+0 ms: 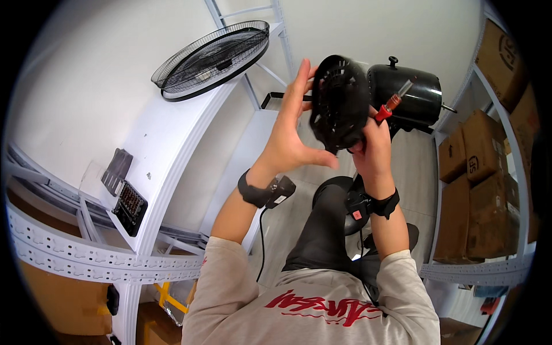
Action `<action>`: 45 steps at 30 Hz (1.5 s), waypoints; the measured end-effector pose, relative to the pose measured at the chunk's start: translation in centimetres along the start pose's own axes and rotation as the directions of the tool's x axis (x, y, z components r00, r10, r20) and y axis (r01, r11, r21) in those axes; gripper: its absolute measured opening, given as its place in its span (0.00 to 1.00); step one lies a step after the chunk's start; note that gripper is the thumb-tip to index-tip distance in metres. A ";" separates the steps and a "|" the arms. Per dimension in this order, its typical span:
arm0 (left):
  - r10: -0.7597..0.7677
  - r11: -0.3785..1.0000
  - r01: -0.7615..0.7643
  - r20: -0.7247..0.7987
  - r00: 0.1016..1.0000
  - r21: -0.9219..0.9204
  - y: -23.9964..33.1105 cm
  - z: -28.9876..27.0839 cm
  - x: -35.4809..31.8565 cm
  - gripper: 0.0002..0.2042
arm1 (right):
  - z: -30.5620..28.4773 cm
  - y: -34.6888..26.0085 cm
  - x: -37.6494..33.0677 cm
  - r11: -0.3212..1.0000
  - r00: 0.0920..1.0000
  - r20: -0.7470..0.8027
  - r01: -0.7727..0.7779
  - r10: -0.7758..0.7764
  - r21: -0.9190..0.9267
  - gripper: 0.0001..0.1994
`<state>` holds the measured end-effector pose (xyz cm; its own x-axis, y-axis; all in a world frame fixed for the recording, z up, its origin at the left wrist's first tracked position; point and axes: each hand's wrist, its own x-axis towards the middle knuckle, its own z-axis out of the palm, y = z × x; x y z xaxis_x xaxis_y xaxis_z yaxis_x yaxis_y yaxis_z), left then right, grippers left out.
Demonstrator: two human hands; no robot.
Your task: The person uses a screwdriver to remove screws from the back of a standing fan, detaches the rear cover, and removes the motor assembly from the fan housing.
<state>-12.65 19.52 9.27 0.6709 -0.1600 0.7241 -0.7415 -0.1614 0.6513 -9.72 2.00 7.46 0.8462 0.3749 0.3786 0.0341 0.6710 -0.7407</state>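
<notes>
Motor cover: black vented plastic cover [339,103], round and slotted, held up in the air in front of the person, just ahead of the black fan motor [411,92] behind it.
Left hand: the left hand [290,129] stands open beside the cover's left edge, fingers [302,80] stretched upward and touching its rim, thumb pointing right beneath it; nothing is clasped.
Right hand: the right hand [371,144] sits under the cover's right side, fingers closed around a screwdriver [394,100] with a red and clear handle; how far it also bears the cover I cannot tell.
Screwdriver: handle tilts up and to the right, between the cover and the motor; its tip is hidden.
Fan motor: glossy black housing with a knob on top and a shaft sticking out to the right, well above the floor.
Wrists: each wrist wears a black strap with a small device [279,190]; a cable hangs from the left one.
Bench: white bench [172,144] to the left, carrying a black wire fan grille [213,57] at its far end and a black bit case [129,207] lying open nearer the person.
Shelves: white metal rack on the right holding brown cardboard boxes [471,155].
Person: seated, dark trousers, grey shirt with red print.
</notes>
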 end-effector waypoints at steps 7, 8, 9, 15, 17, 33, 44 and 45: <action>0.152 0.834 -0.092 -0.066 0.986 0.545 3.2 2.2 -0.4 0.65 | -3.9 3.0 1.0 0.846 0.972 0.205 -0.200 0.110 0.494 0.22; 0.147 0.827 -0.082 -0.073 0.986 0.557 3.3 2.5 -0.6 0.62 | -3.9 3.1 1.2 0.806 0.960 0.271 -0.215 0.071 0.552 0.23; 0.173 0.791 -0.100 -0.063 0.983 0.603 3.7 2.5 -0.7 0.63 | -3.4 2.9 1.1 0.806 0.970 0.233 -0.195 0.074 0.559 0.24; 0.258 0.715 -0.172 -0.027 0.966 0.678 4.3 2.9 -0.8 0.64 | -3.5 3.6 1.1 0.719 0.949 0.314 -0.209 -0.013 0.663 0.29; 0.277 0.723 -0.192 -0.024 0.961 0.663 4.3 3.1 -0.9 0.64 | -3.6 3.7 1.0 0.700 0.939 0.340 -0.213 -0.045 0.681 0.30; 0.322 0.680 -0.227 -0.006 0.947 0.697 4.6 3.9 -1.0 0.64 | -4.0 4.0 0.5 0.757 0.917 0.374 -0.147 -0.137 0.637 0.31; 0.316 0.721 -0.231 -0.012 0.949 0.654 4.6 4.0 -1.3 0.65 | -4.1 3.9 0.1 0.751 0.941 0.336 -0.201 -0.030 0.629 0.31; 0.318 0.724 -0.230 -0.019 0.948 0.650 4.4 3.9 -1.4 0.65 | -2.8 3.0 -0.4 0.781 0.973 0.224 -0.185 0.059 0.597 0.29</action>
<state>-16.84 15.23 10.23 0.4002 -0.1846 0.8977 -0.6827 -0.7135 0.1576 -8.47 2.08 3.54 0.7061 0.5476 0.4489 -0.4472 0.8364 -0.3170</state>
